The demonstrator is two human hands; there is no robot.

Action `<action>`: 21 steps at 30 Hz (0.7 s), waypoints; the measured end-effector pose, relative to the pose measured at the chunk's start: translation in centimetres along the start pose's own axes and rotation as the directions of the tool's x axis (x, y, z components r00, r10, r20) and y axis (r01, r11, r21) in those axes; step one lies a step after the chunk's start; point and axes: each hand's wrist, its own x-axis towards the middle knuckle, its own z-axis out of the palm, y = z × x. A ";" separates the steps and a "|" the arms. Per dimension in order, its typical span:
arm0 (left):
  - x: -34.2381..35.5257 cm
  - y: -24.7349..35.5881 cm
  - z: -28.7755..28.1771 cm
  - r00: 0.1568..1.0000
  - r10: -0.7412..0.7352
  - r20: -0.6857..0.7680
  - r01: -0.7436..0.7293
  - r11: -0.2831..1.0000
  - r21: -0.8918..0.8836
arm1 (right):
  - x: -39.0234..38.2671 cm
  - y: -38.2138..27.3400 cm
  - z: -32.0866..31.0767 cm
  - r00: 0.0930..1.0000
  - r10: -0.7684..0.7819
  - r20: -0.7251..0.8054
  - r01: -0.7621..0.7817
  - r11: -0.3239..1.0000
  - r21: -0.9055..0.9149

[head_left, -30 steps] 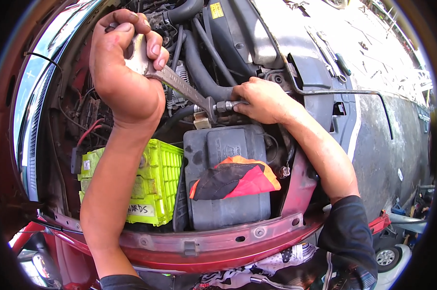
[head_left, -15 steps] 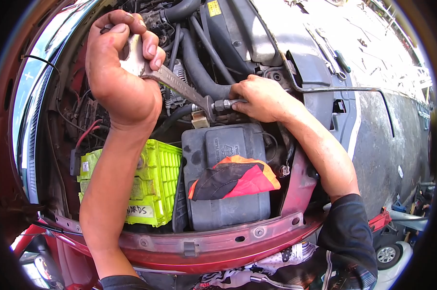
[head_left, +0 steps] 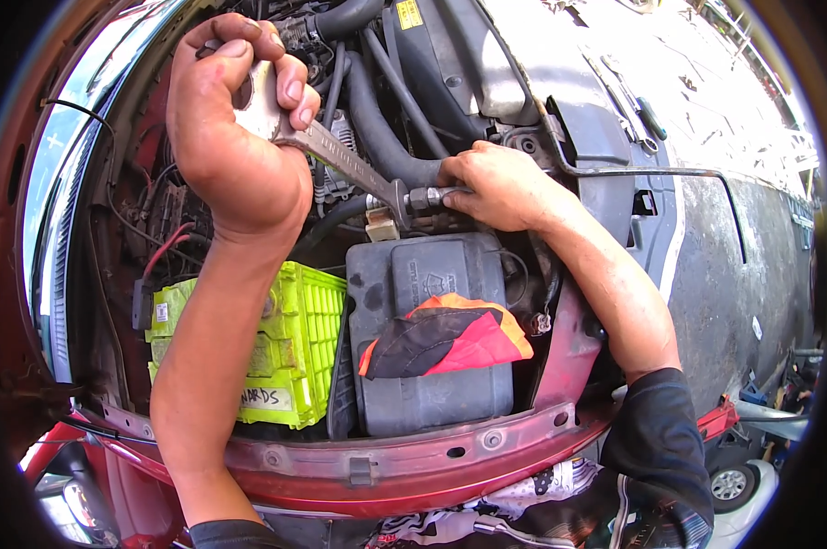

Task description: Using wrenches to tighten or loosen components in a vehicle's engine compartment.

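Observation:
My left hand (head_left: 240,137) is closed around one end of a steel open-end wrench (head_left: 348,165). The wrench slants down to the right, its far jaw at a metal hex fitting (head_left: 423,199). Whether the jaw is fully seated on the flats I cannot tell. My right hand (head_left: 500,188) pinches the fitting's right end between thumb and fingers, beside a thick black hose (head_left: 377,128). A black hose (head_left: 340,215) runs to the fitting's left side. Just below is a black plastic box (head_left: 432,403) with a black, red and orange cloth (head_left: 450,339) lying on it.
A lime-green battery (head_left: 313,348) sits left of the black box, partly behind my left forearm. The red front body panel (head_left: 386,467) runs along the near side. Several wrenches (head_left: 628,101) lie on the right, near a bent black rod (head_left: 688,169).
The view has shifted very slightly. Both hands, the wrench and the fitting keep nearly the same places and grips.

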 end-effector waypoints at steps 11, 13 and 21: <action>-0.2 -0.5 0.1 1.000 -0.022 -0.004 0.022 1.000 -0.017 | 0.0 1.0 1.1 0.988 -0.076 -0.136 0.073 0.997 -0.027; -0.2 -0.7 0.1 1.000 -0.022 0.014 0.022 0.999 -0.034 | -0.1 1.1 1.0 0.987 -0.074 -0.144 0.073 0.997 -0.013; 0.9 3.4 0.1 0.996 0.089 0.027 -0.085 0.989 -0.124 | 0.3 -0.1 0.1 0.998 -0.045 -0.047 0.046 0.999 0.013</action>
